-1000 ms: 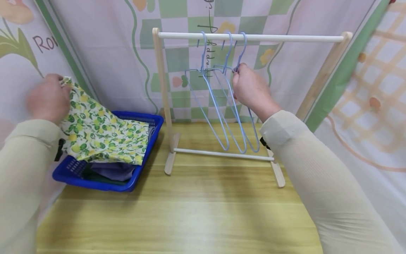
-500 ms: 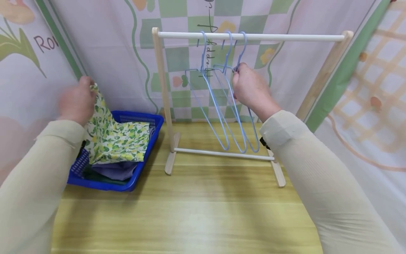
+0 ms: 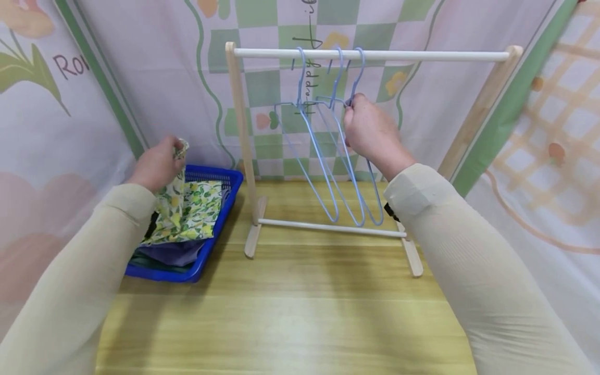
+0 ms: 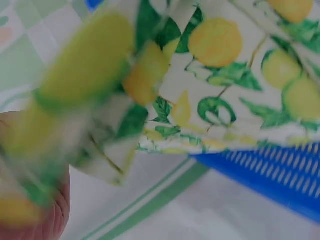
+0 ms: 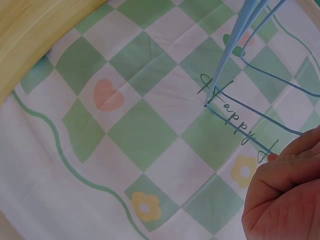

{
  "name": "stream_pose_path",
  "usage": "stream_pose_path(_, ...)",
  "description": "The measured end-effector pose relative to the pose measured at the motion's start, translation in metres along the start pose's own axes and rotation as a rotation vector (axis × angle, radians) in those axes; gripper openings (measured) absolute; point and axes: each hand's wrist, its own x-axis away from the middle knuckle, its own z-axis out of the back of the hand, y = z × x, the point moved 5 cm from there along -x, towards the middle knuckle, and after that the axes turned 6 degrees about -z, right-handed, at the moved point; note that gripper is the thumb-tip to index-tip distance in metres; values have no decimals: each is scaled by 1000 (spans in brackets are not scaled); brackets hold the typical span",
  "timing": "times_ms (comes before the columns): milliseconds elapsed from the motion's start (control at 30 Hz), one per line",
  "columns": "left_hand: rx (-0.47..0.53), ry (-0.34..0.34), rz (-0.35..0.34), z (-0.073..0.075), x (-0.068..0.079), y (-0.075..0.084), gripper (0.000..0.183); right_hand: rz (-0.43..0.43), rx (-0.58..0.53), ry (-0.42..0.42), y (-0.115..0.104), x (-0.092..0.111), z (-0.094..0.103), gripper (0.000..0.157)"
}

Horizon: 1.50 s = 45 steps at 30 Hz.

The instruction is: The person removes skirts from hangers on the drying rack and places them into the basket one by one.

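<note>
My left hand (image 3: pixel 158 163) pinches one edge of a lemon-print cloth (image 3: pixel 201 208), raising it above the blue basket (image 3: pixel 225 221). The rest of the cloth lies over the folded clothes in the basket. In the left wrist view the printed fabric (image 4: pixel 215 65) fills much of the picture and covers part of the hand. My right hand (image 3: pixel 372 127) grips the rightmost blue hanger (image 3: pixel 375 192) just under its hook, which sits over the white rail. Two more blue hangers (image 3: pixel 313 140) hang to its left. In the right wrist view my curled fingers (image 5: pixel 285 175) hold the hanger wire.
A wooden rack with a white top rail (image 3: pixel 436 55) and a lower bar (image 3: pixel 328 227) stands on the wood-grain table (image 3: pixel 300 312). Purple cloth (image 3: pixel 173 252) and dark green cloth show under the lemon print. Patterned curtains (image 3: pixel 154 62) close off the back and sides.
My left hand has moved right and down, carrying the cloth's edge from beyond the basket's left side to over it, folding the cloth up. My right hand has stayed on the hanger.
</note>
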Motion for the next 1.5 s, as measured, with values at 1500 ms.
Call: stream_pose_path(1500, -284, -422, -155, -114, 28, 16, 58, 10, -5, -5, 0, 0, -1, 44)
